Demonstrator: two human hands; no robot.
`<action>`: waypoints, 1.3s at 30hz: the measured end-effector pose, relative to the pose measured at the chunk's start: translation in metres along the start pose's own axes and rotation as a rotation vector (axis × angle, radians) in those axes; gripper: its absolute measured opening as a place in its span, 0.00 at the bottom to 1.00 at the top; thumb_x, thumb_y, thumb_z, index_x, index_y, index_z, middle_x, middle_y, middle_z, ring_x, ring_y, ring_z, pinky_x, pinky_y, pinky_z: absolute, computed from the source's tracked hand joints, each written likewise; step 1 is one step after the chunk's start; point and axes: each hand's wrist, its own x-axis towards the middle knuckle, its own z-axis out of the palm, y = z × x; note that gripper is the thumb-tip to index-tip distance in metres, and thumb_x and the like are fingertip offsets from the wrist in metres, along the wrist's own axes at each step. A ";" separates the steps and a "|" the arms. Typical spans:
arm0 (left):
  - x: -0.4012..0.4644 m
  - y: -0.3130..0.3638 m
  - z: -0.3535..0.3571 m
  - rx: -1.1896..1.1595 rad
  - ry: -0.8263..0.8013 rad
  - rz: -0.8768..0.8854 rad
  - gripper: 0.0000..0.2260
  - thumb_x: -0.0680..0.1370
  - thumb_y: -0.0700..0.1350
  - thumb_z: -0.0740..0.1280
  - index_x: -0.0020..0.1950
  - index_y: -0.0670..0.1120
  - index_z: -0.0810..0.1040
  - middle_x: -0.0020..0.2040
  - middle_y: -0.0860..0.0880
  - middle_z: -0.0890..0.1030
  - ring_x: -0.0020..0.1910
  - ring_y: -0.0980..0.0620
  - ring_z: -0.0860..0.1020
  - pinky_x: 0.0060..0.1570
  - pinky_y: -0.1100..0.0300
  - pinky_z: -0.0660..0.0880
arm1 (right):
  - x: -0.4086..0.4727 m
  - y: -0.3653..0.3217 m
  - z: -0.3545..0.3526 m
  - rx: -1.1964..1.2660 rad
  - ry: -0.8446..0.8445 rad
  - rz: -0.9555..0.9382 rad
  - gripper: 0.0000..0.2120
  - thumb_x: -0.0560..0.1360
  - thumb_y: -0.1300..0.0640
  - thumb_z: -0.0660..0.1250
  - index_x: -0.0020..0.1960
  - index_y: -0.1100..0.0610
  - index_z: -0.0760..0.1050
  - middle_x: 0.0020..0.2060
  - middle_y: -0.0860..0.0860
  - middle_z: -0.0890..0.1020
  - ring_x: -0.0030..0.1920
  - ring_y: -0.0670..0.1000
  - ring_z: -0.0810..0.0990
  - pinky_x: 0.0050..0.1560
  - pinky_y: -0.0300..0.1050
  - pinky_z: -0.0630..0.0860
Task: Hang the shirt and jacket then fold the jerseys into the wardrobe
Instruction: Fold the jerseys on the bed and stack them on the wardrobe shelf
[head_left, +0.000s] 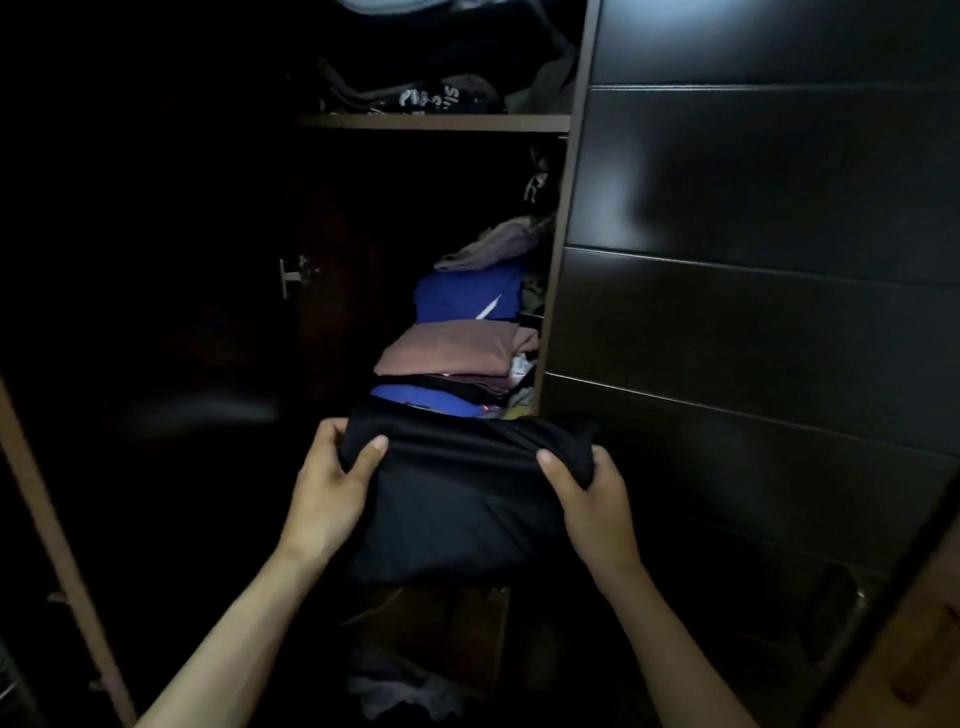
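A folded black jersey (457, 499) is held out in front of the open wardrobe (558, 260), just below and in front of the stack of folded clothes (457, 358) inside it. The left hand (324, 491) grips the jersey's left edge, thumb curled over the top and fingers tucked beneath. The right hand (589, 499) clasps the right edge the same way, thumb on top of the fabric.

Within the stack, a mauve garment (452, 345) lies on top of darker layers, with a blue piece (470, 296) propped behind it and a grey one (493, 244) above that. Higher than the stack, a shelf (436, 123) carries dark clothing with white lettering (431, 98). Right of the stack stands a dark panelled door (753, 234). Under the jersey, something pale and crumpled (405, 696) lies low in the shadow, possibly more clothing.
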 end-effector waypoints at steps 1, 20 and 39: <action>0.011 -0.003 -0.001 0.018 0.033 -0.011 0.08 0.79 0.48 0.71 0.53 0.50 0.74 0.48 0.49 0.83 0.50 0.47 0.82 0.57 0.45 0.78 | 0.012 0.001 0.012 0.012 -0.006 -0.011 0.10 0.76 0.51 0.74 0.55 0.52 0.79 0.49 0.47 0.85 0.52 0.45 0.84 0.57 0.47 0.79; 0.357 0.016 0.101 0.490 -0.004 -0.110 0.29 0.80 0.56 0.68 0.73 0.40 0.66 0.69 0.36 0.75 0.68 0.35 0.74 0.65 0.44 0.71 | 0.337 -0.074 0.176 -0.899 0.115 0.086 0.31 0.84 0.56 0.61 0.79 0.66 0.51 0.76 0.65 0.62 0.73 0.69 0.68 0.66 0.61 0.71; 0.212 -0.041 0.062 0.731 0.113 0.115 0.21 0.85 0.48 0.56 0.79 0.51 0.63 0.75 0.45 0.72 0.72 0.43 0.72 0.69 0.46 0.71 | 0.213 0.009 0.252 -0.958 -0.746 -0.659 0.22 0.80 0.50 0.64 0.70 0.60 0.71 0.68 0.59 0.76 0.69 0.60 0.74 0.69 0.53 0.69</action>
